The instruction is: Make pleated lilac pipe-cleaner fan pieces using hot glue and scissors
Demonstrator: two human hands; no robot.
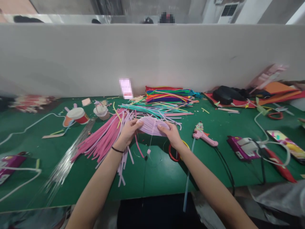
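Note:
My left hand (128, 132) and my right hand (169, 133) both grip a pale lilac bundle of pipe cleaners (152, 125), one hand at each end, just above the green table (154, 171). The fingers of both hands are curled round the bundle. A thin thread with a small pink bit (148, 151) hangs down from it. Left of my left hand spreads a fan of pink pipe cleaners (102, 141). A black band sits on my left wrist.
Stacked coloured pipe cleaners (166, 94) lie behind the hands. A pink glue gun (203, 135) and red ring (173, 152) sit to the right, with a purple box (240, 148), cables and red scissors (281, 165). Paper cups (77, 116) stand at left. A grey partition (152, 57) walls the back.

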